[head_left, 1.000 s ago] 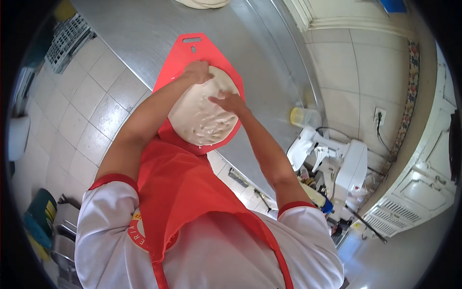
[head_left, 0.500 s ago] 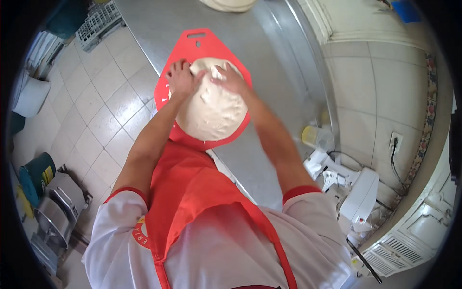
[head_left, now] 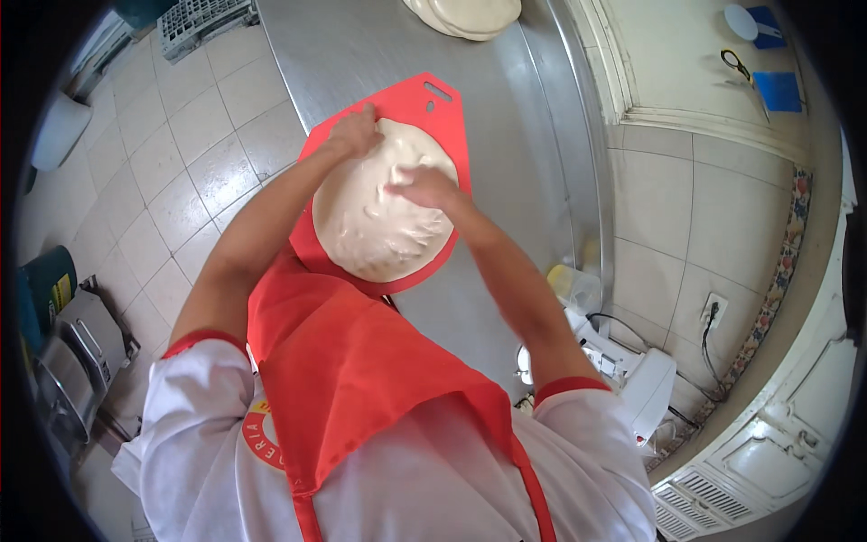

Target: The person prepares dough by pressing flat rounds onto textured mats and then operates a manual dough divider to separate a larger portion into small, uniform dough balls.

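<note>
A flattened round of pale, soft dough [head_left: 361, 226] lies on a red board [head_left: 449, 117] with a slotted handle, its surface dimpled. My left hand [head_left: 357, 133] rests at the far left rim of the dough and the board beside it, open, with fingers stretched away from me. Over the right part of the dough is my right hand [head_left: 424, 187], its fingers apart and slightly blurred. Its palm side is hidden, so I cannot tell how firmly it touches the dough.
The board sits on a steel table [head_left: 506, 117]. Another piece of dough [head_left: 465, 16] lies at the table's far end. To the right are a yellow-and-clear container [head_left: 573, 287] and a white machine [head_left: 632, 384] with a cord. Tiled floor [head_left: 185, 172] extends to the left.
The board and dough have turned clockwise, so the handle points farther right. My right hand has drawn nearer to me across the dough; my left hand stays at the far left rim.
</note>
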The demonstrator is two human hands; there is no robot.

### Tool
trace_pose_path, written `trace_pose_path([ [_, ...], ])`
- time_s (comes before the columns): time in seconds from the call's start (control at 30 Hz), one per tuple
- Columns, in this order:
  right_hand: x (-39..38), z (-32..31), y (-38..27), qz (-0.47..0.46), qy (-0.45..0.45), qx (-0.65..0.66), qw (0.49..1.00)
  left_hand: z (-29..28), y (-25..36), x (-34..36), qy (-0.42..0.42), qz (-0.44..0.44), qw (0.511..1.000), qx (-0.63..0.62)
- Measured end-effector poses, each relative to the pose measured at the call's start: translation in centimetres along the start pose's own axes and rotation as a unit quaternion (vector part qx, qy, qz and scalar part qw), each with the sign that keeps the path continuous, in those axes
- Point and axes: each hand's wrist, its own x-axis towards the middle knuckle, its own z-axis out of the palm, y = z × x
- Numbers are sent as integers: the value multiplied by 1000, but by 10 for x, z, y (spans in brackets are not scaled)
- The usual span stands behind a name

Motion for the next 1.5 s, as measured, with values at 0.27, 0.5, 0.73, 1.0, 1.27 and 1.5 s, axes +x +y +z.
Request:
trace_pose_path([
  [0.27,28,-50,-1,-59,-101,-10,993,3,-28,-76,113,-111,985,-71],
  [0.5,18,-16,1,-191,184,133,955,57,-26,-105,306,-122,944,-16],
  [0.73,-57,75,-26,102,237,139,956,54,41,-14,178,43,978,99],
  [1.0,-46,29,-3,193,71,185,961,20,94,50,-46,168,975,136],
  [1.27,5,-5,66,96,201,163,961,10,72,70,-83,234,963,108],
  [1.5,26,-47,78,-12,85,134,987,-29,54,65,-10,113,992,55],
])
